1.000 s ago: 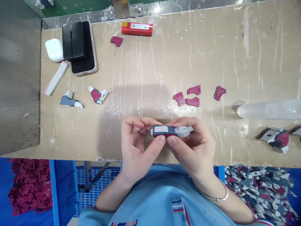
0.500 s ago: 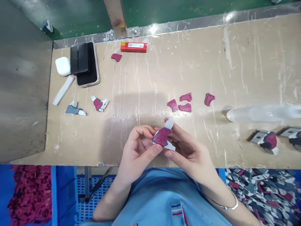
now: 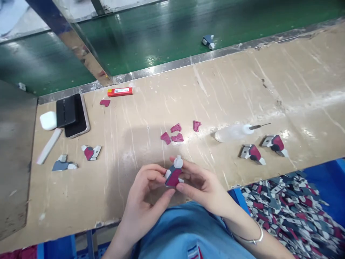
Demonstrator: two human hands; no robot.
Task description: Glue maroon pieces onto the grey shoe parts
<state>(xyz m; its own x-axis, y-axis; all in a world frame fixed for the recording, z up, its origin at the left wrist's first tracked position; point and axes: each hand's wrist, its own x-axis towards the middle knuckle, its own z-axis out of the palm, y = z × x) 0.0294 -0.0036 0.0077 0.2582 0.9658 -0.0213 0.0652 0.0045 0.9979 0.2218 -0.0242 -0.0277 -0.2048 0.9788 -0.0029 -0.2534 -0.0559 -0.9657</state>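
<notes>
Above the table's front edge, a small plastic toy part [image 3: 174, 176] in maroon, dark grey-blue and white is held up between both hands. My right hand [image 3: 205, 185] grips its right side, thumb at the lower edge and a finger behind the white knob. My left hand [image 3: 147, 196] has its curled fingers at the part's left end, the thumb just below it. Beyond the hands lie several loose maroon pieces [image 3: 177, 137]. To the left are a maroon-and-white part [image 3: 91, 153] and a grey-blue one [image 3: 64, 163].
A clear bottle with a needle tip [image 3: 233, 133] lies at right, near two assembled parts [image 3: 252, 154]. A bin [image 3: 238, 198] of similar parts stands below the table's right edge. Back left are a phone [image 3: 82, 118], a white case [image 3: 48, 120] and a red box [image 3: 120, 92].
My view has swung to the right, showing the whole bottle and more of the table. The part has turned in my hands, showing its side, and my left thumb has come off its face.
</notes>
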